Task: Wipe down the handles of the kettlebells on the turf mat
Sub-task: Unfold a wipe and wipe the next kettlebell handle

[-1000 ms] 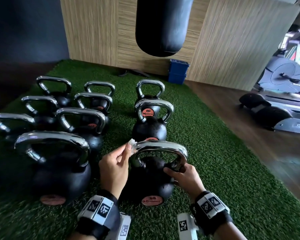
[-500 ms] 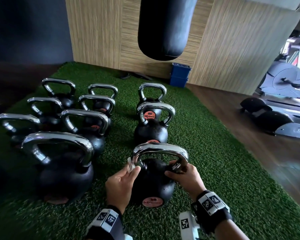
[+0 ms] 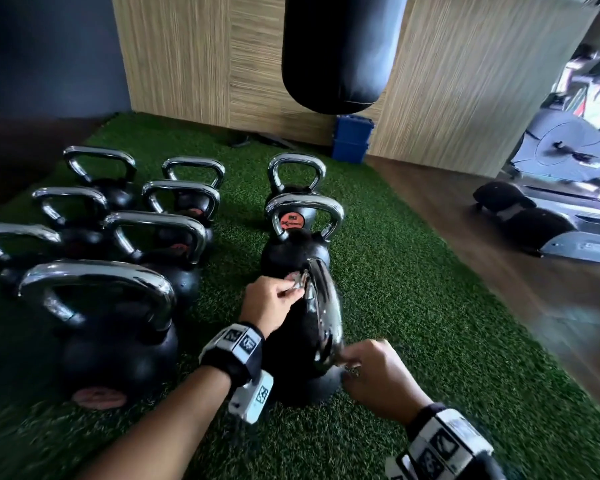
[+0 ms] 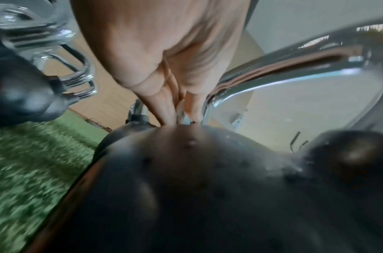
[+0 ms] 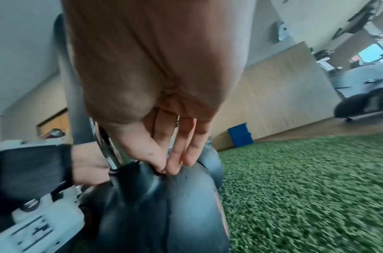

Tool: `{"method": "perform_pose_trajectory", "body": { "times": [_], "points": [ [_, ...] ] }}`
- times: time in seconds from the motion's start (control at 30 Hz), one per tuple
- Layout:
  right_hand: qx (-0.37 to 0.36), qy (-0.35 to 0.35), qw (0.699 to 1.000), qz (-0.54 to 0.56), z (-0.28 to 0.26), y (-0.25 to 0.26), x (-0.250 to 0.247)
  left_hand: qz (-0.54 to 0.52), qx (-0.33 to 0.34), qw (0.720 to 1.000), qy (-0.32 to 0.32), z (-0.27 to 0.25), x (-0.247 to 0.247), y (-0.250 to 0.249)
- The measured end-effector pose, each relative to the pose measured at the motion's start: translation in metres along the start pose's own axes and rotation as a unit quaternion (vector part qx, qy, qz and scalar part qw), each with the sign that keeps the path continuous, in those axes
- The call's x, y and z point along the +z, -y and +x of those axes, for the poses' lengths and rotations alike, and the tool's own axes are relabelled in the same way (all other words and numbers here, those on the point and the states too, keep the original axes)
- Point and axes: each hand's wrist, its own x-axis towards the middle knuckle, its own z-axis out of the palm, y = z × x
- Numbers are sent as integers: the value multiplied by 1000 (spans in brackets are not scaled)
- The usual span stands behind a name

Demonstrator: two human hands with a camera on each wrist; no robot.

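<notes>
Turf mat point(image 3: 413, 306) crowded with kettlebells point(image 3: 174, 244); left hand point(image 3: 267, 306) pinches wipe point(image 3: 296, 281), right hand point(image 3: 378, 379) relaxed

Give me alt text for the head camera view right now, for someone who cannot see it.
The left hand pinches a small white wipe against the far end of the chrome handle of the nearest kettlebell, while the right hand steadies the near end. More chrome-handled black kettlebells stand on the green turf mat, under a hanging punching bag.

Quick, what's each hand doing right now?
Left hand: pinching a small wipe against the kettlebell handle.
Right hand: fingers touching the kettlebell at the handle's base, gripping nothing.
</notes>
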Motion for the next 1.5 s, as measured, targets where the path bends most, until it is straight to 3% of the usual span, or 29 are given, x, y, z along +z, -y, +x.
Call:
{"method": "perform_pose_trajectory", "body": {
  "times": [0.1,0.2,0.3,0.43,0.5,0.63,0.77,0.87,1.0,1.1,1.27,1.37,1.5],
  "points": [
    [-54,-25,998,10,10,15,7,15,12,996,85,14,1,-9],
    [37,-19,997,65,36,7,6,-8,-13,985,170,18,-3,-4],
    [156,-88,962,205,57,-6,8,-11,-22,989,146,13,-3,3],
    [214,72,956,186,62,-21,36,27,11,994,106,12,1,-6],
    [235,62,948,207,62,-23,48,17,34,995,88,17,1,-11],
    [238,36,943,230,63,-26,58,-98,49,993,33,21,-1,-22],
    [243,28,943,228,62,-26,61,-108,78,991,-7,13,3,-17],
    [240,20,941,237,61,-27,62,-183,48,981,40,18,-2,-19],
    [228,10,940,253,59,-27,63,-309,3,938,156,21,-25,-28],
    [226,15,943,245,58,-28,63,-271,21,935,228,16,-47,-29],
    [221,14,945,241,57,-26,62,-245,7,950,193,7,-54,-45],
    [218,15,947,237,56,-26,62,-215,-4,954,208,-3,-63,-42],
    [222,15,945,239,55,-27,62,-286,-73,922,250,-18,-74,-41]
  ]
}}
